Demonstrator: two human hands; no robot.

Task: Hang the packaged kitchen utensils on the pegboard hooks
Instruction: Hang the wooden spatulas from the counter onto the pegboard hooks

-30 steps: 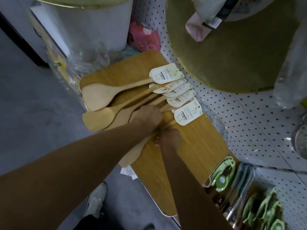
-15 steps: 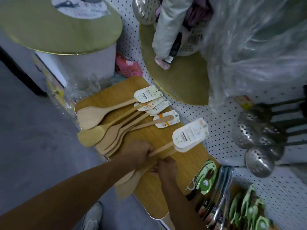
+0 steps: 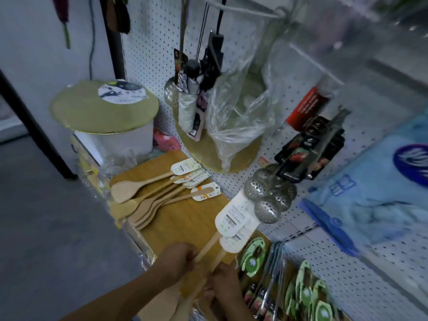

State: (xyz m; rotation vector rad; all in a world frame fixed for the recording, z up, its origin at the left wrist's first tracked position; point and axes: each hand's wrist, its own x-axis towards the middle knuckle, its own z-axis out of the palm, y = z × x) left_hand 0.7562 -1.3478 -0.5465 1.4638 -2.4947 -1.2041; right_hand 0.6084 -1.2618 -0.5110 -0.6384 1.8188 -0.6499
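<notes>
Two hands at six o'clock hold two tagged wooden spatulas. About five more wooden spatulas lie on the wooden board. Around four perforated metal skimmers hang at three o'clock. Two round gold boards sit at eleven and twelve o'clock.

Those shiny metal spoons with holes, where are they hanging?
The perforated metal skimmers hang in a cluster on the white pegboard, right of centre in the head view, just above the white card tags of the wooden spatulas being lifted.

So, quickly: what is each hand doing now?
Left hand: grips a wooden spatula handle.
Right hand: grips the second spatula handle.
</notes>
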